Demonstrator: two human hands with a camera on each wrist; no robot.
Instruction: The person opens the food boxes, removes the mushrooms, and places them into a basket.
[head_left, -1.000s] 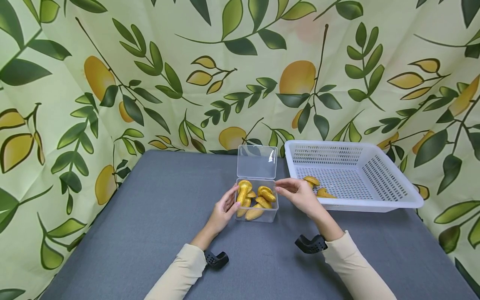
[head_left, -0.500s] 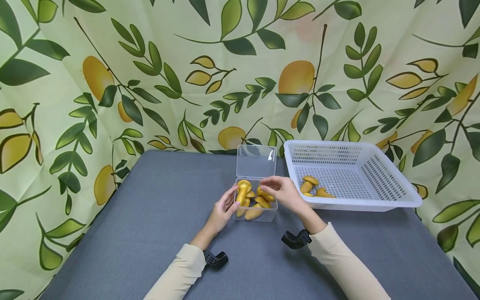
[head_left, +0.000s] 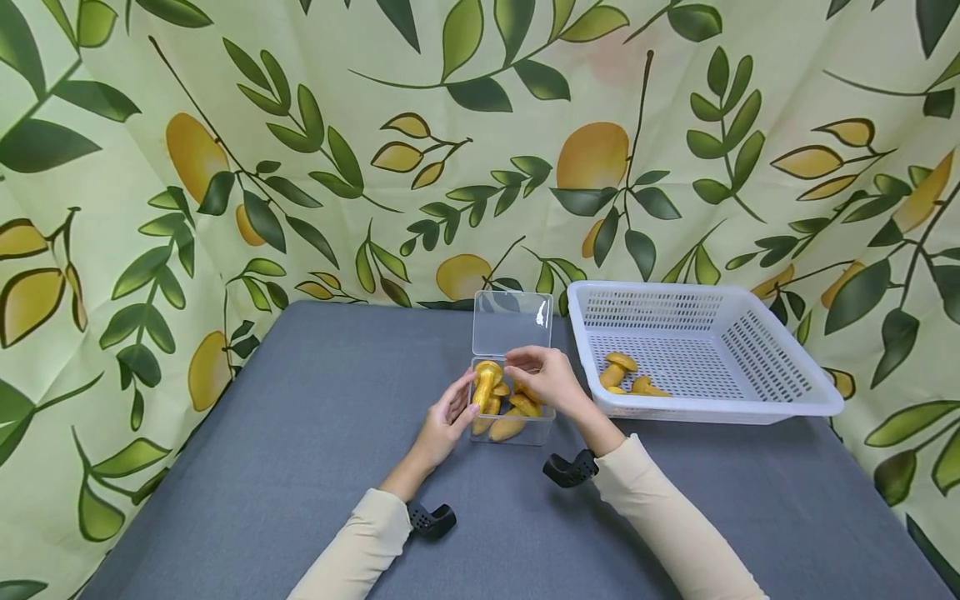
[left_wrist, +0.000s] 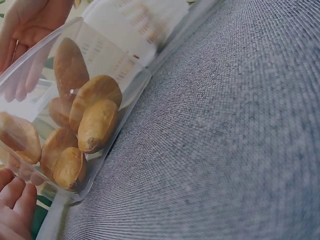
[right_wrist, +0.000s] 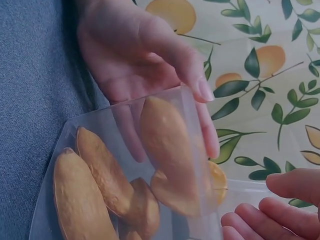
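A clear plastic box (head_left: 525, 432) with its hinged lid (head_left: 513, 323) raised stands on the table, holding several yellow-brown mushrooms (head_left: 486, 390). My left hand (head_left: 442, 425) holds the box at its left side, thumb at the near corner and fingers along the wall. My right hand (head_left: 549, 379) is over the far right part of the box, partly hiding mushrooms there. In the right wrist view its thumb (right_wrist: 295, 185) and fingers (right_wrist: 260, 220) are apart, with nothing seen between them. Through the clear wall, the left wrist view shows mushrooms (left_wrist: 97, 125) piled inside.
A white perforated basket (head_left: 720, 407) stands to the right of the box, with several mushrooms (head_left: 618, 368) in its left end. Grey cloth (head_left: 337, 400) covers the table. Behind it hangs a leaf-patterned curtain (head_left: 420, 200).
My right hand has moved left from the box's right edge to over its inside, passing across the mushrooms there. More mushrooms in the basket are now visible. My left hand stays put.
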